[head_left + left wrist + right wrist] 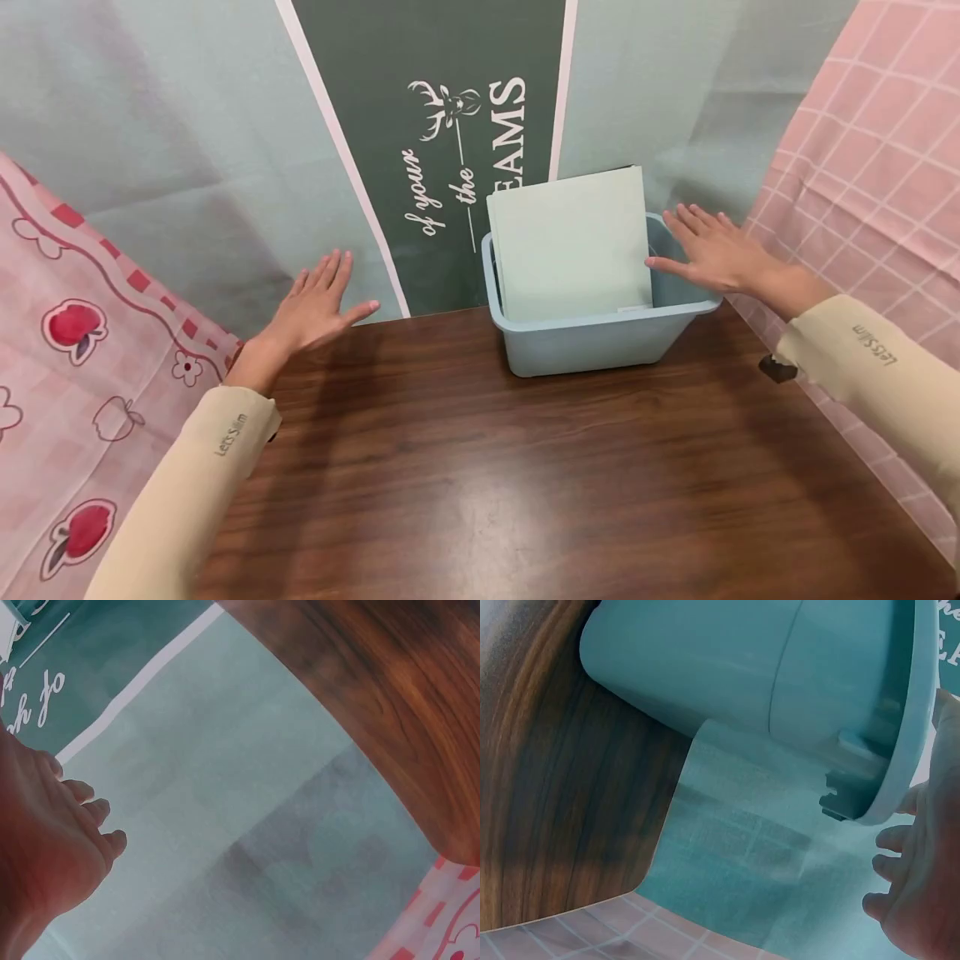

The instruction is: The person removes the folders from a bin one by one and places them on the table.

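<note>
My hands are spread well apart above a brown wooden table (480,467), fingers straight and neither gripping anything. My right hand (712,250) is at the right end of a light blue bin (592,346), thumb toward the contents; I cannot tell whether it touches the rim. The bin stands on the table near its far edge, right of center. Inside, flat pale green sheets (573,250) stand together on edge, tilted and rising above the rim. My left hand (315,304) hangs over the table's far edge, well away from the bin, thumb angled out toward the middle. Behind, a gray-green curtain (225,167) carries a dark panel (375,92) with a white deer head (450,104) and lettering, partly hidden by the sheets. Pink cloth with apples (82,417) flanks my left, pink check (870,167) my right. My beige sleeves (180,492) read "Let's Slim."
</note>
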A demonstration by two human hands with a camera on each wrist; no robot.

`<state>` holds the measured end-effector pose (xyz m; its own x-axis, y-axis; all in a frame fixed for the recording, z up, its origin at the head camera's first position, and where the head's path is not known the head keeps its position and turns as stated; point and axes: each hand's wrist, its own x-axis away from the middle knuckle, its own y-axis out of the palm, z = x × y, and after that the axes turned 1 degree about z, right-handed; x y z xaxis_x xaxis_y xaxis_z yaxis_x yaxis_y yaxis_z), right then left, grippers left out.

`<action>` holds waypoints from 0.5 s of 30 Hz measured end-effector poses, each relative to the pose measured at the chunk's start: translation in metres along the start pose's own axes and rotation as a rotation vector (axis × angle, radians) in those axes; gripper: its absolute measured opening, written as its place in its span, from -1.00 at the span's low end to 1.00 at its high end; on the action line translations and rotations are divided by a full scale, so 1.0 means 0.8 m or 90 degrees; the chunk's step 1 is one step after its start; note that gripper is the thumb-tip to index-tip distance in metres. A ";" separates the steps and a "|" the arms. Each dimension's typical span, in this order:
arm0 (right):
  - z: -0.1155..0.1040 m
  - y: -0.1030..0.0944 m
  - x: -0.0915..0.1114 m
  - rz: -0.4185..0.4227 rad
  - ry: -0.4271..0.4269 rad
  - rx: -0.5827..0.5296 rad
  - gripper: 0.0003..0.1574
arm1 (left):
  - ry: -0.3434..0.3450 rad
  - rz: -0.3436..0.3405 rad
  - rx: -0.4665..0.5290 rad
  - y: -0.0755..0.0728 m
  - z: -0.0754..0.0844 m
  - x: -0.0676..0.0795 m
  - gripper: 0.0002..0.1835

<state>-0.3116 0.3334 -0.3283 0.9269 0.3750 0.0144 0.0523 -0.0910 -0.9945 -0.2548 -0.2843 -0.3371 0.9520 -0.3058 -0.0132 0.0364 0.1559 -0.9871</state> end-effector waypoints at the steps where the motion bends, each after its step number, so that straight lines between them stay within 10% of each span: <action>1: 0.000 0.000 0.000 -0.001 -0.001 -0.003 0.27 | 0.004 0.002 0.001 0.001 0.001 -0.001 0.09; 15: -0.004 0.012 0.003 -0.011 -0.011 -0.035 0.26 | 0.040 0.021 0.029 0.020 0.021 -0.018 0.08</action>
<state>-0.3077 0.3304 -0.3378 0.9190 0.3933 0.0292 0.0893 -0.1354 -0.9868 -0.2628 -0.2614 -0.3503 0.9321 -0.3578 -0.0569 0.0206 0.2091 -0.9777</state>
